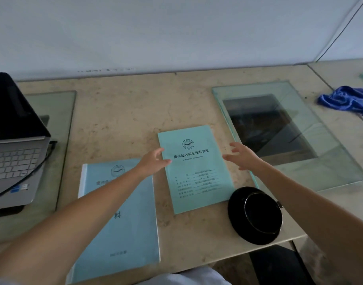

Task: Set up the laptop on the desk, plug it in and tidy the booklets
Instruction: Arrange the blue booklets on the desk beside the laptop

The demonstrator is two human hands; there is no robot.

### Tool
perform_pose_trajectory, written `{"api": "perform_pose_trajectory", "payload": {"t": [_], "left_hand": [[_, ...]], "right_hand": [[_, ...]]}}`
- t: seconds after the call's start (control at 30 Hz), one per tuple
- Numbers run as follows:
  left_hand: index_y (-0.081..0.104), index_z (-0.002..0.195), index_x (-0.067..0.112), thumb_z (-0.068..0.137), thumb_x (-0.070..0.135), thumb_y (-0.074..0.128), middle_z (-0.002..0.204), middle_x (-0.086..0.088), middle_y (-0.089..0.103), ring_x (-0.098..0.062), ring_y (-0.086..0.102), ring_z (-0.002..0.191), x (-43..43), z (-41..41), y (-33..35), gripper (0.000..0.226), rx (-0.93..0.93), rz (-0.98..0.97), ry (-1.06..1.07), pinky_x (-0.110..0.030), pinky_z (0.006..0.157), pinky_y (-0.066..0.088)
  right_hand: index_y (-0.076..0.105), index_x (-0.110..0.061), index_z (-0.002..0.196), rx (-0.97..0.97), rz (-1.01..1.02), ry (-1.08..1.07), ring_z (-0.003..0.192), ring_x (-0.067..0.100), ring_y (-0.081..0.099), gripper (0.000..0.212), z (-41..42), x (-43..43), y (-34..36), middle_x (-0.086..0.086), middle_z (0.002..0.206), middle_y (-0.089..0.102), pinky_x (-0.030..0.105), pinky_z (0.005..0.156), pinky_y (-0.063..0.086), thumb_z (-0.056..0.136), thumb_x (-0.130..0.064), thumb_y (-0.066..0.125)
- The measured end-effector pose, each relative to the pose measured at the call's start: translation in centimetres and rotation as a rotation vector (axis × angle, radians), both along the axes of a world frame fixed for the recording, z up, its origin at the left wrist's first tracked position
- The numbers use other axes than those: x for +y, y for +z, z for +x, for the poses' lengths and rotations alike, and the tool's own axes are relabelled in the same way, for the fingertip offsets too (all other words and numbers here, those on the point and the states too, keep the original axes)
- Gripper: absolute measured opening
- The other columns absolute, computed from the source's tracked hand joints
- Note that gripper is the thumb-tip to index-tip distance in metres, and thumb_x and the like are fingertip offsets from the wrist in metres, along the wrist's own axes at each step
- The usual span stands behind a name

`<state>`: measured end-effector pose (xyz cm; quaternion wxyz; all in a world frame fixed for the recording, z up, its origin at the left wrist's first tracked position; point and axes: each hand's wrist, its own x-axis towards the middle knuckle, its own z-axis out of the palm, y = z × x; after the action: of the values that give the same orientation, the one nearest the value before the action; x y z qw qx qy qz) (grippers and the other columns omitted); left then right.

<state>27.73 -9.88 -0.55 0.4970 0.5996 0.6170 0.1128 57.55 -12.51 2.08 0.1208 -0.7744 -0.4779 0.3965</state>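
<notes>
The fingers of the left hand (153,161) are spread and touch the left edge of the thin green paper booklet (194,169); the right hand (241,156) is open beside its right edge, holding nothing. I judge the tidying step is starting: next both hands must close on it and carry it to the larger blue booklet (123,223) near left. The round black hat (255,214) touches its near right corner. The open grey laptop (14,161) stands far left.
</notes>
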Motion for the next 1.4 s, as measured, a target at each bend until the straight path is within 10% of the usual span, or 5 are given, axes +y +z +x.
{"api": "perform_pose_trajectory", "payload": {"t": [0.5, 0.67, 0.8, 0.93, 1.4], "left_hand": [[0.052, 0.125, 0.009, 0.085, 0.021, 0.065, 0.132, -0.007, 0.056, -0.021, 0.054, 0.114, 3.7, 4.2, -2.8, 0.043, -0.339, -0.440, 0.703, -0.035, 0.103, 0.040], [0.062, 0.097, 0.016, 0.076, 0.026, 0.077, 0.119, -0.003, 0.062, -0.018, 0.060, 0.099, 3.5, 6.1, -2.6, 0.028, -0.309, -0.556, 0.557, -0.030, 0.087, 0.048], [0.050, 0.130, 0.005, 0.076, 0.012, 0.075, 0.136, -0.011, 0.053, -0.026, 0.049, 0.126, 3.5, 5.8, -2.8, 0.060, -0.314, -0.602, 0.509, -0.040, 0.109, 0.037], [0.065, 0.099, 0.007, 0.081, 0.006, 0.065, 0.075, -0.008, 0.074, -0.022, 0.068, 0.072, 3.4, 5.1, -1.9, 0.018, -0.432, -0.650, 0.471, -0.033, 0.068, 0.056], [0.063, 0.084, 0.008, 0.081, 0.017, 0.053, 0.063, -0.008, 0.069, -0.022, 0.065, 0.052, 0.0, -3.3, 2.3, 0.013, -0.482, -0.556, 0.470, -0.025, 0.050, 0.054]], "right_hand": [[0.045, -0.015, 0.139, 0.134, -0.222, 0.089, 0.112, 0.024, 0.054, 0.051, 0.9, 3.0, -4.4, 0.008, 0.130, 0.052, 0.034, 0.080, 0.054, 0.091, -0.024, 0.059], [0.043, -0.020, 0.134, 0.253, -0.238, 0.028, 0.087, 0.015, 0.059, 0.050, 2.1, 3.9, -5.1, 0.002, 0.103, 0.060, 0.029, 0.065, 0.055, 0.089, -0.024, 0.062], [0.040, -0.023, 0.128, 0.311, -0.254, -0.032, 0.082, 0.016, 0.060, 0.048, 2.4, 4.2, -5.4, 0.008, 0.094, 0.063, 0.031, 0.064, 0.055, 0.087, -0.028, 0.064], [0.058, -0.010, 0.113, 0.409, -0.179, -0.138, 0.087, 0.015, 0.062, 0.031, 2.0, 4.1, -6.0, 0.006, 0.096, 0.065, 0.038, 0.079, 0.058, 0.089, -0.028, 0.063], [0.060, -0.011, 0.112, 0.758, -0.138, -0.157, 0.089, 0.018, 0.065, 0.020, -5.5, 1.1, -2.6, 0.004, 0.102, 0.068, 0.030, 0.069, 0.056, 0.094, -0.008, 0.054]]}}
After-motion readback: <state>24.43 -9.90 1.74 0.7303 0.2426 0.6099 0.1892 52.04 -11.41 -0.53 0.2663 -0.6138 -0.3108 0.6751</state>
